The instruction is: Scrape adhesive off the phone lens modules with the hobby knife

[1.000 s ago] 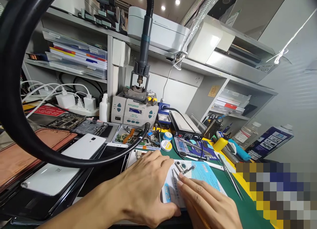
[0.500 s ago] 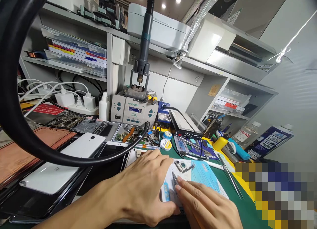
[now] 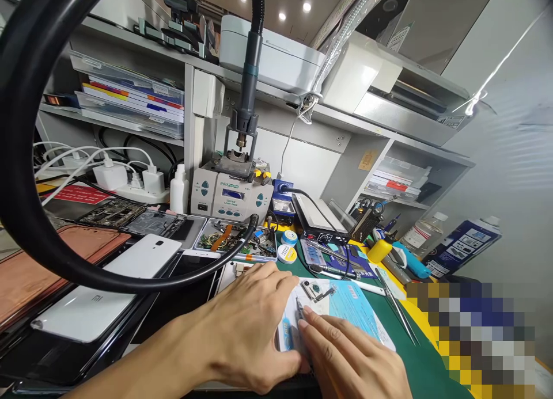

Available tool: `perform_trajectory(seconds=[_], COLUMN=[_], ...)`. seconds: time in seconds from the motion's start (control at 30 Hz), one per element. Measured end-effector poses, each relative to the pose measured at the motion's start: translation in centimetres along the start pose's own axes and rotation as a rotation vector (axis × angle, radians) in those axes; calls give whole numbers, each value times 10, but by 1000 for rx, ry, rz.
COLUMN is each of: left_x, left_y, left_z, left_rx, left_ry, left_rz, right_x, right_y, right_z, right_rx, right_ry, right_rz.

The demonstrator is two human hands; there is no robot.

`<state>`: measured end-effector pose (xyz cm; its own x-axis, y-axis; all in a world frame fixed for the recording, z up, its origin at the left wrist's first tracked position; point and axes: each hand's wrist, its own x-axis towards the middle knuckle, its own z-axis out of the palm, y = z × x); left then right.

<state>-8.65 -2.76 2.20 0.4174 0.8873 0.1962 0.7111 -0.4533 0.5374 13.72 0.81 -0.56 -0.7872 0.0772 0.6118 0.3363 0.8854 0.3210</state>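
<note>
My left hand point(image 3: 254, 324) curves over the left side of a blue-and-white printed pad point(image 3: 358, 307), thumb at the near edge and fingers bent over the far side. Between the fingers and thumb of my right hand point(image 3: 349, 347) is a slim grey pointed tool point(image 3: 299, 308), its tip low over the pad's white part. Most of that tool is covered by my fingers, so its exact kind does not show. A small phone camera module point(image 3: 310, 289) with a flex strip lies on the pad just beyond the tip.
Silver tweezers point(image 3: 400, 310) lie on the green mat right of the pad. Phones, including a white one point(image 3: 112, 289), fill the left. Behind stand a tray of parts point(image 3: 201, 238), two small round tubs and a hot-air station point(image 3: 233, 194). A thick black hose point(image 3: 142, 281) loops across the left.
The whole view has shifted slightly. Both hands keep nearly the same grip and place on the pad, and the pointed tool's tip stays near the camera module.
</note>
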Motion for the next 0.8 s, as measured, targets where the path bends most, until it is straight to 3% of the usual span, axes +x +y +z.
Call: perform_trajectory(seconds=[0.8], left_x=[-1], left_y=[-10], left_z=[12], left_rx=[9], left_ry=[54], left_rz=[49], right_x=[-27], right_y=[8], right_z=[7], right_rx=[45], right_ry=[-19], right_rz=[94])
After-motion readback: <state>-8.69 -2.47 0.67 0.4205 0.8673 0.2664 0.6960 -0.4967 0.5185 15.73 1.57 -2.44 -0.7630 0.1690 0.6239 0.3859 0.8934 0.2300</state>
